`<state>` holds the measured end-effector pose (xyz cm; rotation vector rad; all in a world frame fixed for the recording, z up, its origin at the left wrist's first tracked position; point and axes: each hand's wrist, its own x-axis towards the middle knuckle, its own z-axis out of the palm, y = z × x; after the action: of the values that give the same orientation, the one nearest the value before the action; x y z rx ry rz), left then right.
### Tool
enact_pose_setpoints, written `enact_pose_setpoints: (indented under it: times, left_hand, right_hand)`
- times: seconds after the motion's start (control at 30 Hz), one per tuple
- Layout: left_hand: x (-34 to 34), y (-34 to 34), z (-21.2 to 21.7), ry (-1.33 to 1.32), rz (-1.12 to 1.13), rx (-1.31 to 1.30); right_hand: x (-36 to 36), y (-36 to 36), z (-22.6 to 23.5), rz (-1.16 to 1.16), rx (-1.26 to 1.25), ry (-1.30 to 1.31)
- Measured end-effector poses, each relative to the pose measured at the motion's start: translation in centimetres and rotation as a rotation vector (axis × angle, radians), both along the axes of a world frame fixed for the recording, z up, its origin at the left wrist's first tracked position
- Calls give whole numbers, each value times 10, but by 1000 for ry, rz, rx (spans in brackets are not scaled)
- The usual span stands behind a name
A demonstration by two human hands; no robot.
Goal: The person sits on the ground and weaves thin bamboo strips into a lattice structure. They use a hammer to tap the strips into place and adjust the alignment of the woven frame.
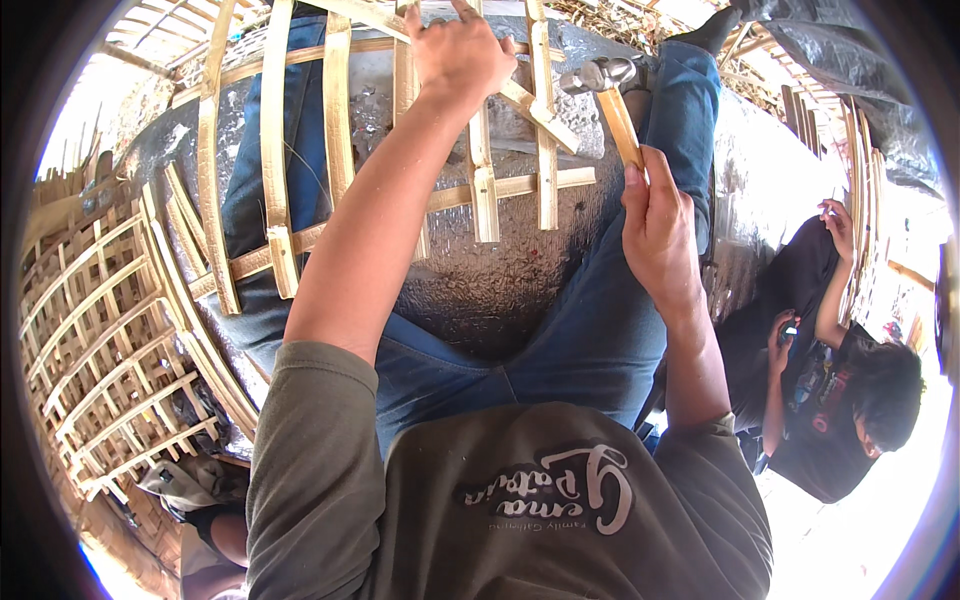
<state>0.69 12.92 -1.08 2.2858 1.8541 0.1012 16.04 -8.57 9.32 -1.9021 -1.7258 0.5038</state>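
My right hand (660, 220) is closed around the wooden handle of a hammer (620, 125). Its metal head points up and lies just right of a bamboo lattice frame. At the top middle, my left hand (457, 55) grips a diagonal bamboo slat (545, 122) where it crosses the upright slats; some fingertips are hidden from view. The lattice, made of several upright bamboo slats (275, 150) nailed over crosswise strips (560, 180), lies between and over my legs. A grey stone-like block (590, 130) sits beneath its upper part.
My legs in blue jeans (600, 330) spread around a dark, shiny ground sheet (490, 300). Finished-looking bamboo lattices (100, 330) stack at the left, beside part of another person (215, 540). On the right sits a person in dark clothes (800, 370), holding a small object, near upright bamboo strips (862, 200).
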Motion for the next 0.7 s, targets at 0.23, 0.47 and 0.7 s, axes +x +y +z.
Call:
enact_pose_setpoints:
  times: [0.23, 0.47, 0.7]
  left_hand:
    - [0, -3, 3, 41, -42, 86]
    - [1, -2, 0, -24, -10, 96]
    - [-4, 1, -5, -60, 23, 140]
  right_hand:
    - [1, -8, -3, -4, -41, -10]
    - [0, -11, -10, -64, -1, 29]
    - [-5, -9, -2, 4, -2, -34]
